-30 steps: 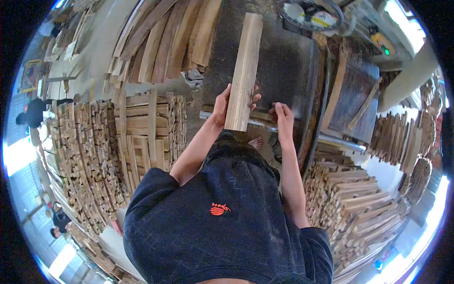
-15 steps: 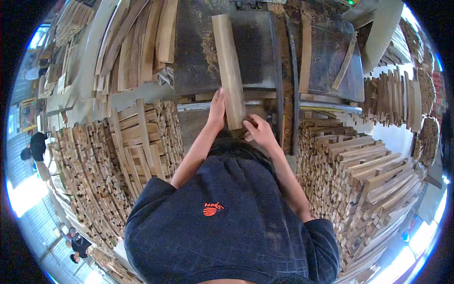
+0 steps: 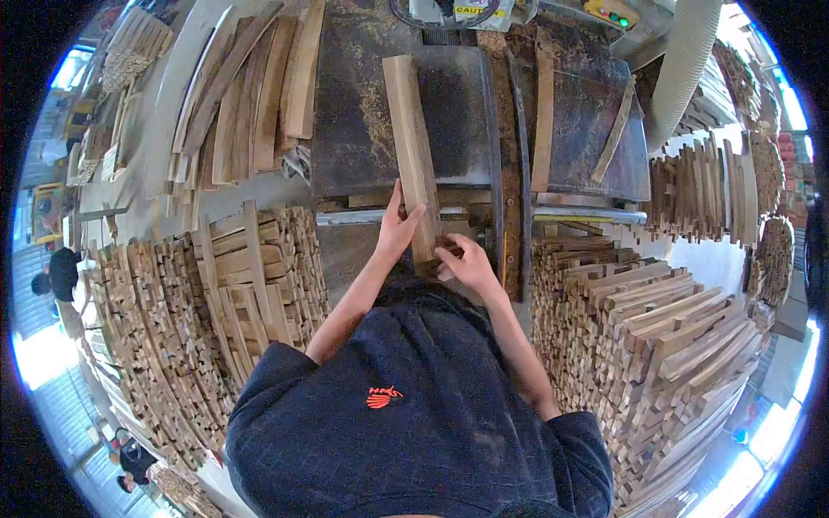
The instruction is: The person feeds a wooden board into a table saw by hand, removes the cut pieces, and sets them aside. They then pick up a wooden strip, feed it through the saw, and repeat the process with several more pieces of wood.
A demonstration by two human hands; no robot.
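A long wooden board (image 3: 410, 142) points away from me over a dark machine table (image 3: 458, 112), its near end by my chest. My left hand (image 3: 400, 229) grips it from the left, thumb across the top and the other fingers along the side. At the near right corner, my right hand (image 3: 467, 264) has its curled fingers closed on the board's edge. Part of those fingers is hidden behind the wood.
Beyond the fence rail (image 3: 511, 164), a wood strip (image 3: 543, 121) and a thin offcut (image 3: 615, 129) lie on the table. Stacked wood stands left (image 3: 155, 319) and right (image 3: 656, 345). A ribbed hose (image 3: 688, 78) hangs at upper right. Two people are far left.
My left thumb has come over the top of the board, where before the hand lay along its side. The camera view has shifted, showing more of the machine's far end.
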